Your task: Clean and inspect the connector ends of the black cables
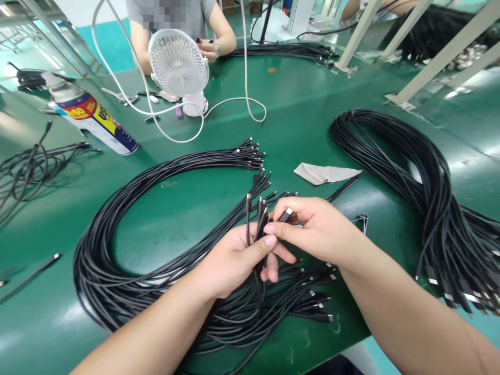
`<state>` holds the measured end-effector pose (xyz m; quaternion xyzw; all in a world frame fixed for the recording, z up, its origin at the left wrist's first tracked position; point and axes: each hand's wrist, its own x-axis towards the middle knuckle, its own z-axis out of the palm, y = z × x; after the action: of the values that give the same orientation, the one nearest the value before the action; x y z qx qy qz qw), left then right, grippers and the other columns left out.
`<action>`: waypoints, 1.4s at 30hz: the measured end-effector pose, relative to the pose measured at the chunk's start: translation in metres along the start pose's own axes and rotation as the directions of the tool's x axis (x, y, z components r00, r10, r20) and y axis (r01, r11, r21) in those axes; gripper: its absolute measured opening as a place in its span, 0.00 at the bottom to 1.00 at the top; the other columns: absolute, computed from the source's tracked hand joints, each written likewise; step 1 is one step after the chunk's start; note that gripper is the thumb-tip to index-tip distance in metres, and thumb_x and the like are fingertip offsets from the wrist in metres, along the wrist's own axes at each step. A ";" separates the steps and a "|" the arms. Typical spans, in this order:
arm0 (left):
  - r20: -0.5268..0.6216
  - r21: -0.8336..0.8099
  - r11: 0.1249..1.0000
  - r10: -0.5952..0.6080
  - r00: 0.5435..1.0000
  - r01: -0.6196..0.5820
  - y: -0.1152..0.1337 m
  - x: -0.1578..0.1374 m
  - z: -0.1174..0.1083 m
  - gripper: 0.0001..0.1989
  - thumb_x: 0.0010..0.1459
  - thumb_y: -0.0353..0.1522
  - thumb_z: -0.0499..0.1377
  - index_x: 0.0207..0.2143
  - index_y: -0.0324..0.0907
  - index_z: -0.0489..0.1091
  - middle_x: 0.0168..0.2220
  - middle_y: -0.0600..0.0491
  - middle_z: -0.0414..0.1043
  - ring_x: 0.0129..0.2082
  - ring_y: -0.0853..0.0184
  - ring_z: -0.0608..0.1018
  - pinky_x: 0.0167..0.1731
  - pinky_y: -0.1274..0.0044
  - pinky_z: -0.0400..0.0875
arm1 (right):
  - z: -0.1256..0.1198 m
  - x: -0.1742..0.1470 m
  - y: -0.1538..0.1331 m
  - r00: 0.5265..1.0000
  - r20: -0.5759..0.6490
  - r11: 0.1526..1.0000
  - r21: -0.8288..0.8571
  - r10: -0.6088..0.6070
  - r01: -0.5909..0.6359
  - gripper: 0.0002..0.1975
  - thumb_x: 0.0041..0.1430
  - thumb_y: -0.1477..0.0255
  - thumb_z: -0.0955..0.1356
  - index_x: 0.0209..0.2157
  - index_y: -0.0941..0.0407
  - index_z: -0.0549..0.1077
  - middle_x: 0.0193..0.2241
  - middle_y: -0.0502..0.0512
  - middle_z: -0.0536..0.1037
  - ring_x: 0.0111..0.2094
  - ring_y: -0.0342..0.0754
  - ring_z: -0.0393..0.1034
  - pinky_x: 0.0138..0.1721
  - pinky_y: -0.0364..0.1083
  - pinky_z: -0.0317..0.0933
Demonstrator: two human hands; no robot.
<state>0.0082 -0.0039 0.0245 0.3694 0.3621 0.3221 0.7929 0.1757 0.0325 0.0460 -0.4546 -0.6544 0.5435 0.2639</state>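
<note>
My left hand [238,255] is closed around several black USB cables [260,221], their plug ends pointing up past the thumb. From the right, my right hand [312,224] meets it, thumb and fingertips pinched on one cable of this group. A plug with a pale metal tip [287,214] sticks out between the right fingers. Beneath both hands a large bundle of black cables [94,245] curves in a U on the green table, with loose plug ends [322,316] to the lower right and more plugs [253,156] at the upper end.
Another thick cable bundle [433,172] lies at the right. A grey cloth [326,173] rests between the bundles. Behind stand a white fan [179,62] with a looping white cord and a spray can [94,117]. Loose cables [27,172] lie left. A co-worker [175,21] sits opposite.
</note>
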 end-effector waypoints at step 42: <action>-0.083 -0.275 0.961 -0.013 0.996 -0.011 0.005 0.000 -0.002 0.11 0.55 0.36 0.65 0.33 0.35 0.75 0.19 0.58 0.63 0.17 0.80 0.59 0.19 0.83 0.58 | -0.096 -0.002 0.030 0.972 -0.215 0.338 -0.912 0.092 -0.233 0.15 0.52 0.80 0.65 0.40 0.52 0.75 0.36 0.54 0.75 0.35 0.47 0.69 0.35 0.45 0.61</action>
<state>0.0052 0.0000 0.0273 0.2415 0.3469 0.3841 0.8209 0.2667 0.0759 0.0442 -0.6195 -0.7798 0.0703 -0.0559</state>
